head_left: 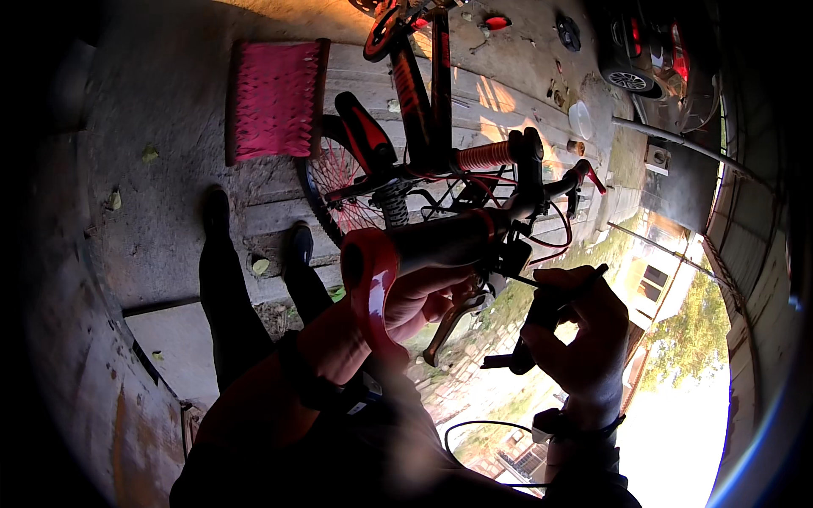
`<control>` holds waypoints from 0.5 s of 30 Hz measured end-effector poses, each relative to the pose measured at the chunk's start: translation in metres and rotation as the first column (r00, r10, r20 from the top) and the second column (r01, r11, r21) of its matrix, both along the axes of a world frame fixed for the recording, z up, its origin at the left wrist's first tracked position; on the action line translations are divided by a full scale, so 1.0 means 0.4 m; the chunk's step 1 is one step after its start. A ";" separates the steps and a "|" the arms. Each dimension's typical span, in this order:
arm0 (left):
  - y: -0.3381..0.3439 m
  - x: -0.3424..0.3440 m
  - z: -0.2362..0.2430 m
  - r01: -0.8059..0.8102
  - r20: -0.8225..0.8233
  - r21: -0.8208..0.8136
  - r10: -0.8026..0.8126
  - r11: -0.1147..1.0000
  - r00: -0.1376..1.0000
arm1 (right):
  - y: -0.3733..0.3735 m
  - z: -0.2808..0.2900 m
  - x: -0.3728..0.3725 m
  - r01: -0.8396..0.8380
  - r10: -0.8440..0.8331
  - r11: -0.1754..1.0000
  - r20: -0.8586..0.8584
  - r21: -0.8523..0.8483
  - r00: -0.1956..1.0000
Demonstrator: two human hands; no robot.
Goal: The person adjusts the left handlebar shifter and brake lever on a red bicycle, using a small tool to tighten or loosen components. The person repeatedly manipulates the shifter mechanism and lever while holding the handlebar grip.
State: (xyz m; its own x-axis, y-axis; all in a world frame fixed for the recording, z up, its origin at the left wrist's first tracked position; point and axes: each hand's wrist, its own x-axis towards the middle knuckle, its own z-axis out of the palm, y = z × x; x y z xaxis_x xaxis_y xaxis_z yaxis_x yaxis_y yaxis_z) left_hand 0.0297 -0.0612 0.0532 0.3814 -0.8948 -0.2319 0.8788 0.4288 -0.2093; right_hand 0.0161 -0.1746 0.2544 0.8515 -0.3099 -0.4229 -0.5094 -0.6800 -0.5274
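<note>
by remote view, i record the bike [412,102] running up toward 12 o'clock, its bar crossing just above the centre of the view. the right hand [584,334], near 4 o'clock, is clamped on a black folding tool [542,317], whose thin key [520,278] points to 10 o'clock, at the clamp [511,254]; whether the tip is seated, i cannot tell. the left hand [415,298], near 6 o'clock, is curled beneath the grip [445,243], behind the red bar end [373,271] and beside the lever [453,326]; whether its fingers are closed on anything, i cannot tell. finding one: a key only partly seated could slip and round the bolt, the likely cause being the angled approach and deep shadow there. finding two: hard turning could swing the bar if the left hand's support is light. finding three: a clamp slackened too far could let the lever rotate onto the fingers. finding four: the red cable [566,233], at 2 o'clock from the clamp, could snag a swinging tool. finding five: the black wire [453,430], looping at 8 o'clock from the right hand, could catch and spoil its reach.
</note>
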 end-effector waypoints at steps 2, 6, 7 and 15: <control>-0.001 0.002 0.004 -0.012 -0.005 0.007 0.012 1.000 1.000 | -0.007 -0.011 -0.017 0.031 -0.031 0.999 -0.015 -0.026 0.999; 0.001 -0.011 -0.024 0.052 -0.018 -0.026 -0.052 0.998 0.998 | 0.009 -0.026 -0.031 0.222 -0.222 0.972 -0.003 0.075 0.975; 0.009 -0.006 -0.025 0.064 -0.019 -0.032 -0.065 0.997 0.998 | 0.015 -0.024 -0.030 0.256 -0.257 0.961 -0.006 0.108 0.966; 0.006 -0.010 -0.027 0.085 -0.037 -0.036 -0.086 0.996 0.996 | 0.025 -0.023 -0.039 0.344 -0.353 0.924 0.029 0.165 0.935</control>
